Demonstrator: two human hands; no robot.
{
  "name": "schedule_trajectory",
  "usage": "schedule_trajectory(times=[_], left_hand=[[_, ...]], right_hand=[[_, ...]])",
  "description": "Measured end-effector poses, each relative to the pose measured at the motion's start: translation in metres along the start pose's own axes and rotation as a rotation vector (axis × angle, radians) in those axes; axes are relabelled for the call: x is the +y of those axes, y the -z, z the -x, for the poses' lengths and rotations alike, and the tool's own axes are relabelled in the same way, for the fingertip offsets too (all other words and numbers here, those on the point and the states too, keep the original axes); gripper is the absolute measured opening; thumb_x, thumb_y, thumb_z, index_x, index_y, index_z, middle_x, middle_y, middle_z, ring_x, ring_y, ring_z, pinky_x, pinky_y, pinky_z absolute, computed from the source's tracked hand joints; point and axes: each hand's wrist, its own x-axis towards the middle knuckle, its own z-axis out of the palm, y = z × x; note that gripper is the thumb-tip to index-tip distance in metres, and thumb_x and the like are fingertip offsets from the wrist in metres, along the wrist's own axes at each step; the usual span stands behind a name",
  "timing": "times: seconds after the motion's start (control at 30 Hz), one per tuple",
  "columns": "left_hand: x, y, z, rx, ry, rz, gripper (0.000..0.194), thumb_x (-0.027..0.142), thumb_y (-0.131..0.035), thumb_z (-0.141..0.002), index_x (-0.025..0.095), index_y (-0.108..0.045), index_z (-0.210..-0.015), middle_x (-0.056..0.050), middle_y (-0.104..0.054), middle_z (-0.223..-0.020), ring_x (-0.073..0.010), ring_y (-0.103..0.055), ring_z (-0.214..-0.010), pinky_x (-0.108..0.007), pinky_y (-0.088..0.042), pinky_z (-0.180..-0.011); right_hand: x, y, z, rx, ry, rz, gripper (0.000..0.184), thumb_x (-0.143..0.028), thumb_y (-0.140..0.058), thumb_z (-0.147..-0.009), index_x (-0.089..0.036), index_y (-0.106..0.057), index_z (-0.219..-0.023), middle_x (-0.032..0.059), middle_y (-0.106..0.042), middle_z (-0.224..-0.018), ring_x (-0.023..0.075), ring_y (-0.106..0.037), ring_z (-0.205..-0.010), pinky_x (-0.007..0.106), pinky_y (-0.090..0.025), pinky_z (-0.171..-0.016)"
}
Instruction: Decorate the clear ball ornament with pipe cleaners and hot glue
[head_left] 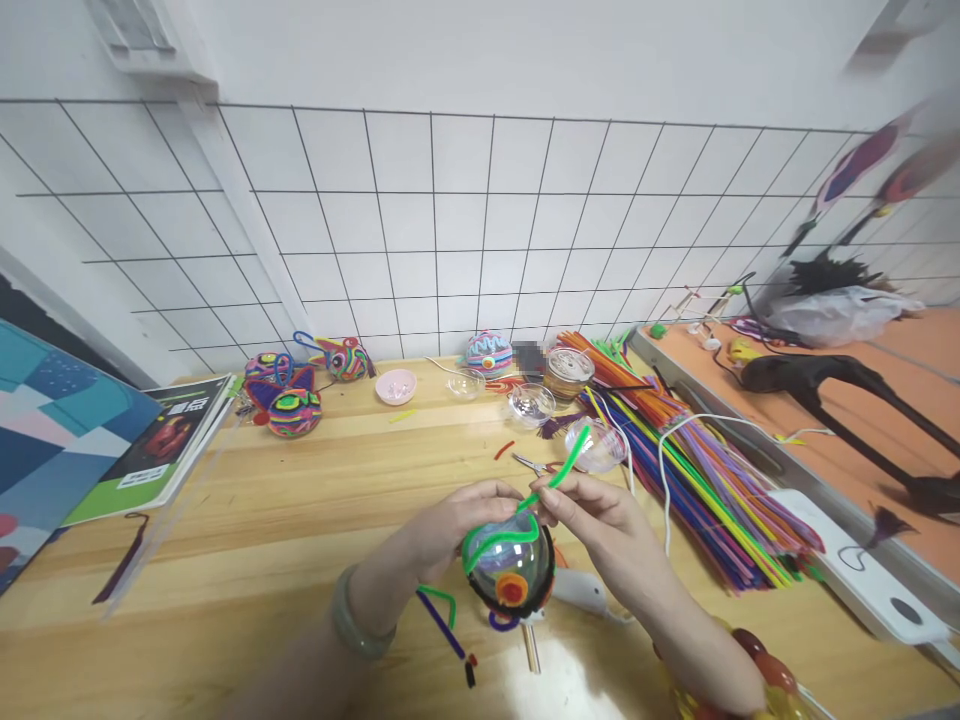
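Carefully, we hold a clear plastic ball (pixel 517 562) just above the wooden tabletop (pixel 337 500), near the front edge of our view. Our left hand (pixel 442 530), with a pale bangle (pixel 341 615) at the wrist, is curled against the ball's upper left, its fingers bent over the top. Our right hand (pixel 600 510) pinches a green pipe cleaner (pixel 571 460) between thumb and forefinger; one end sticks up past the grip, while the rest bends across the upper front of the ball. An orange disc with a red centre (pixel 512 590) sits on the ball's front, a black fuzzy strip (pixel 547 590) edges its right side, and a purple loop (pixel 503 622) shows beneath. Behind the ball, to the right, we see a white handle (pixel 581 592), partly hidden; to the left lies a purple pipe cleaner piece (pixel 442 625). Beyond our hands are a small pair of pliers or scissors (pixel 534 464), we cannot tell which, and a clear half-shell (pixel 596 445). A thick bundle of coloured pipe cleaners (pixel 697 500) spreads to our right beside a white power strip (pixel 862 580), and a pink dish (pixel 395 386) stands farther back.
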Motion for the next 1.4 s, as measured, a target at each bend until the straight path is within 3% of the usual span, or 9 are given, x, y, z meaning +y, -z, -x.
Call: schedule_trajectory(times=[0.17,0.27,0.43,0.53,0.83,1.03,1.17,1.3,1.4], left_hand=[[0.007,0.004,0.003,0.02,-0.066,-0.006,0.023,0.032,-0.068,-0.077,0.012,-0.068,-0.088,-0.008,-0.066,-0.089,-0.0174,-0.059,-0.08,-0.027,-0.041,-0.075],[0.012,0.01,0.005,0.073,-0.117,0.055,0.017,0.029,-0.067,-0.077,0.013,-0.068,-0.085,-0.005,-0.064,-0.084,-0.0155,-0.057,-0.078,-0.025,-0.042,-0.074],[0.023,0.018,0.009,0.12,-0.167,0.09,0.022,0.031,-0.072,-0.073,0.014,-0.068,-0.087,-0.003,-0.063,-0.085,-0.0155,-0.057,-0.082,-0.024,-0.042,-0.075],[0.029,0.02,0.012,0.166,-0.192,0.048,0.026,0.035,-0.072,-0.074,0.015,-0.068,-0.09,-0.003,-0.063,-0.087,-0.0155,-0.057,-0.083,-0.025,-0.042,-0.075],[0.037,0.029,0.017,0.222,-0.282,-0.009,0.028,0.037,-0.068,-0.079,0.015,-0.067,-0.097,-0.005,-0.065,-0.095,-0.017,-0.059,-0.087,-0.026,-0.044,-0.078],[0.039,0.03,0.02,0.218,-0.319,0.009,0.031,0.039,-0.067,-0.08,0.016,-0.065,-0.101,-0.005,-0.064,-0.098,-0.0167,-0.059,-0.088,-0.026,-0.044,-0.078],[0.042,0.027,0.022,0.257,-0.309,-0.02,0.035,0.043,-0.07,-0.077,0.017,-0.063,-0.099,-0.003,-0.062,-0.091,-0.014,-0.057,-0.08,-0.024,-0.044,-0.072],[0.04,0.025,0.02,0.271,-0.324,-0.112,0.034,0.045,-0.064,-0.081,0.017,-0.062,-0.099,-0.004,-0.061,-0.094,-0.0144,-0.056,-0.083,-0.023,-0.043,-0.073],[0.036,0.025,0.016,0.275,-0.324,-0.165,0.036,0.048,-0.062,-0.082,0.016,-0.06,-0.099,-0.004,-0.061,-0.094,-0.015,-0.055,-0.084,-0.024,-0.043,-0.074]], right_hand=[[0.003,0.013,-0.002,0.053,0.053,-0.028,0.028,-0.039,-0.075,-0.075,-0.022,-0.073,-0.098,0.0042,-0.073,-0.078,0.0158,-0.063,-0.066,0.032,-0.055,-0.067],[0.012,0.032,0.003,0.085,0.038,0.194,0.036,-0.041,-0.071,-0.078,-0.022,-0.07,-0.108,0.0059,-0.073,-0.086,0.0181,-0.064,-0.072,0.035,-0.056,-0.069],[0.031,0.055,0.026,-0.256,-0.007,0.788,0.027,-0.03,-0.066,-0.081,-0.025,-0.07,-0.107,0.0088,-0.07,-0.104,0.0257,-0.066,-0.094,0.039,-0.054,-0.082],[0.04,0.051,0.04,-0.371,0.064,0.988,0.039,-0.019,-0.058,-0.082,-0.027,-0.062,-0.12,0.0088,-0.065,-0.117,0.0248,-0.063,-0.103,0.037,-0.051,-0.089],[0.083,0.028,0.046,-0.239,0.412,1.398,0.058,-0.001,-0.047,-0.069,-0.014,-0.054,-0.124,0.0163,-0.062,-0.114,0.0308,-0.06,-0.095,0.047,-0.052,-0.08],[0.069,0.038,0.04,-0.196,0.307,1.197,0.053,-0.002,-0.044,-0.071,-0.017,-0.059,-0.119,0.0133,-0.062,-0.107,0.0278,-0.061,-0.098,0.042,-0.051,-0.084],[0.044,0.058,0.039,-0.082,0.229,0.919,0.034,-0.019,-0.054,-0.081,-0.021,-0.064,-0.114,0.0133,-0.062,-0.115,0.0293,-0.06,-0.105,0.04,-0.05,-0.089],[0.022,0.062,0.048,0.154,0.061,0.552,0.029,-0.042,-0.065,-0.079,-0.025,-0.071,-0.101,0.0081,-0.071,-0.088,0.0259,-0.065,-0.079,0.031,-0.054,-0.066],[0.006,0.053,0.055,0.127,-0.015,0.446,0.033,-0.05,-0.066,-0.078,-0.023,-0.073,-0.095,0.0048,-0.066,-0.069,0.0199,-0.059,-0.059,0.027,-0.05,-0.053]])
